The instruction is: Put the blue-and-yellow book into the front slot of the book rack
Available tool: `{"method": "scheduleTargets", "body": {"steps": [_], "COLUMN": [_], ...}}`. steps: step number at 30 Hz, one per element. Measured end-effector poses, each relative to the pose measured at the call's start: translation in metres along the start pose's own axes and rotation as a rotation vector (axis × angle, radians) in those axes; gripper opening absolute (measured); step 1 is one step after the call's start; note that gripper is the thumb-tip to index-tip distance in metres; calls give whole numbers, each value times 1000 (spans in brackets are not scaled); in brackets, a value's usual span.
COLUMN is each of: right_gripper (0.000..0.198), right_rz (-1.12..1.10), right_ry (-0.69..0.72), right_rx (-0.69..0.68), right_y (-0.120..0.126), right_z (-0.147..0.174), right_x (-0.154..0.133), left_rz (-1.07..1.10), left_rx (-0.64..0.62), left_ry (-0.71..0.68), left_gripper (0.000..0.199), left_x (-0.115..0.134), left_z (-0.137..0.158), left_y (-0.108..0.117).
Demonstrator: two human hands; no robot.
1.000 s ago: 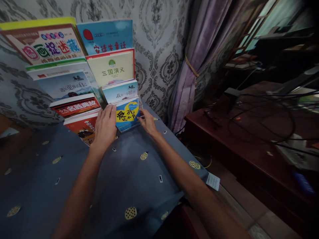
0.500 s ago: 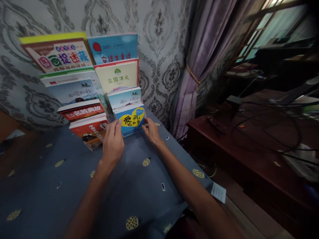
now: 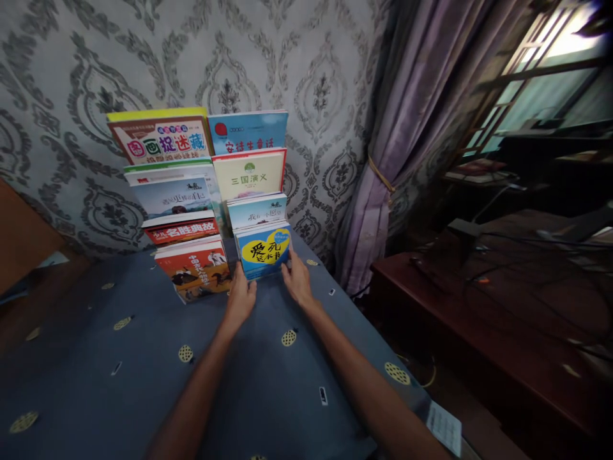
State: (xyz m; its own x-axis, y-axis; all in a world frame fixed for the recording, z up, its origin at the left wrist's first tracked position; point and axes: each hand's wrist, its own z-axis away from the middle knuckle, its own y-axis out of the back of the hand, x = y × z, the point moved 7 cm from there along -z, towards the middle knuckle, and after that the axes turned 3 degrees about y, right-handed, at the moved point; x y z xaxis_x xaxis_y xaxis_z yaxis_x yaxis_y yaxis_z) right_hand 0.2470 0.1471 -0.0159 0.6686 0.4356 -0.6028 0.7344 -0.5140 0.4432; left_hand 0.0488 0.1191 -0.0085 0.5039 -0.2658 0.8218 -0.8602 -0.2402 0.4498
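Observation:
A blue book with a yellow heart on its cover (image 3: 263,252) stands upright at the front of the right-hand row of books. My left hand (image 3: 241,295) is at its left lower edge, thumb toward the cover and fingers along the side. On the opposite edge, my right hand (image 3: 297,280) grips the same book with its fingers partly hidden behind it. Directly behind stand a pale blue book (image 3: 257,211), a cream book with a red border (image 3: 249,179) and a taller blue book (image 3: 249,131). Left of my left hand is an orange-red book (image 3: 194,271).
The left row also holds a red book (image 3: 184,231), a landscape-cover book (image 3: 172,198) and a tall brown-and-yellow book (image 3: 165,140). Patterned wallpaper (image 3: 325,83) rises behind the blue tablecloth (image 3: 143,383). A purple curtain (image 3: 373,223) and a dark red table with cables (image 3: 431,300) are at right.
My left hand has moved from in front of the book's left side down to its left lower edge. The right hand stays at the right edge. The camera view has shifted, so the books appear lower and further right.

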Motion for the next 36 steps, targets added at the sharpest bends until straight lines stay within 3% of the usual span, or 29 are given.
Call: {"method": "scheduleTargets", "body": {"steps": [7, 13, 21, 28, 36], "right_gripper": [56, 52, 54, 54, 51], "right_rz": [-3, -143, -214, -88, -123], "right_ry": [-9, -53, -100, -90, -122], "right_rx": [24, -10, -24, -80, -27], "right_y": [1, 5, 9, 4, 4], "right_z": [2, 1, -4, -10, -7], "right_x": [-4, -3, -5, 1, 1], "left_rz": [-30, -119, -100, -39, -27], "left_rx": [30, 76, 76, 84, 67], "left_ry": [-51, -37, -55, -81, -65], "left_gripper": [69, 65, 72, 74, 72], "left_x": [6, 10, 10, 7, 11], "left_z": [-1, -3, -6, -7, -9], "left_y": [2, 0, -1, 2, 4]}}
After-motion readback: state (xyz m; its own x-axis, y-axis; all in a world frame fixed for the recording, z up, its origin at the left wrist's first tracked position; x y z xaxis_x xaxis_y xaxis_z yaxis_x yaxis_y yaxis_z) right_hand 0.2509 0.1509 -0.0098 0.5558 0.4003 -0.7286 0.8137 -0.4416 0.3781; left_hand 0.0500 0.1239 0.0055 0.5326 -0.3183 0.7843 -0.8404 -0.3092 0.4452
